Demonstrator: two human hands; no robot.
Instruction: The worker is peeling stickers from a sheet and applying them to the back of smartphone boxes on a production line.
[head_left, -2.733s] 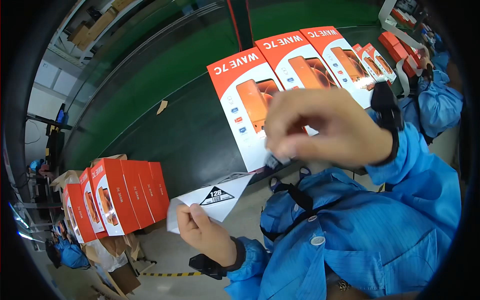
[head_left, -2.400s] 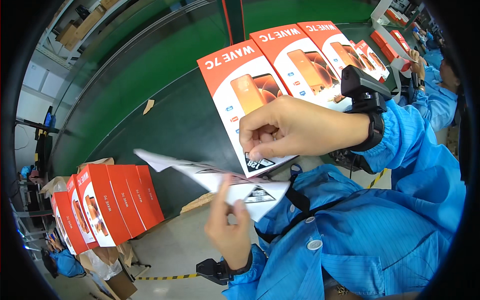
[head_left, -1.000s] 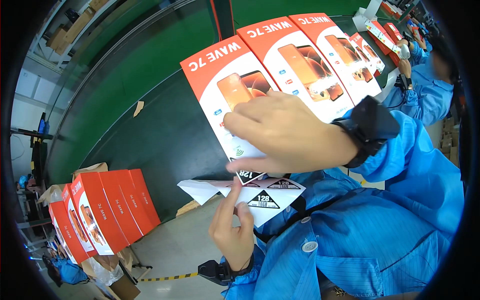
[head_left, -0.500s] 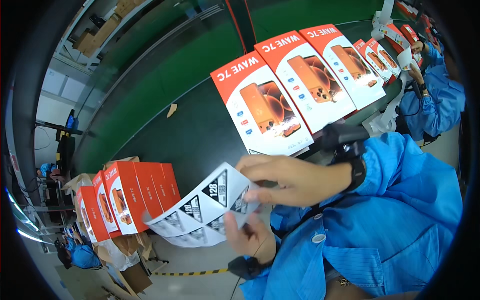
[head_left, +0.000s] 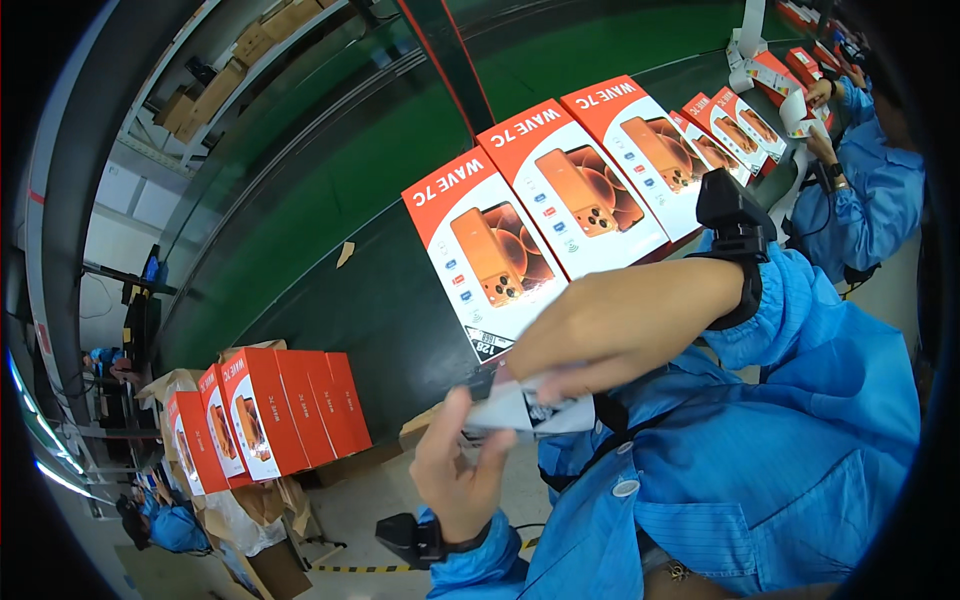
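A white sheet of triangular black-and-white stickers (head_left: pixel 562 415) is bent and smeared by motion in front of my body. My left hand (head_left: pixel 455 475) pinches one end of it between thumb and fingers. Over the other end, my right hand (head_left: pixel 620 325) is closed, its fingertips partly hidden. Just beyond lies the nearest red-and-white phone box (head_left: pixel 490 250), with a triangular sticker (head_left: pixel 487 342) on its near corner. My right hand overlaps that box's near edge. Two similar boxes, a middle one (head_left: pixel 580 190) and a right one (head_left: pixel 650 150), lie beside it.
Upright red phone boxes (head_left: pixel 275 415) stand at the left over brown packing paper. Smaller-looking boxes (head_left: pixel 735 130) lie farther right, near a co-worker in a blue sleeve (head_left: pixel 860 215) handling labels. A scrap (head_left: pixel 346 254) lies on the dark green bench (head_left: pixel 370 300). A post (head_left: pixel 445 60) rises behind.
The sticker sheet was spread out flatter and is now bunched between my hands. My left hand has moved slightly left. The near box's corner sticker now shows more fully.
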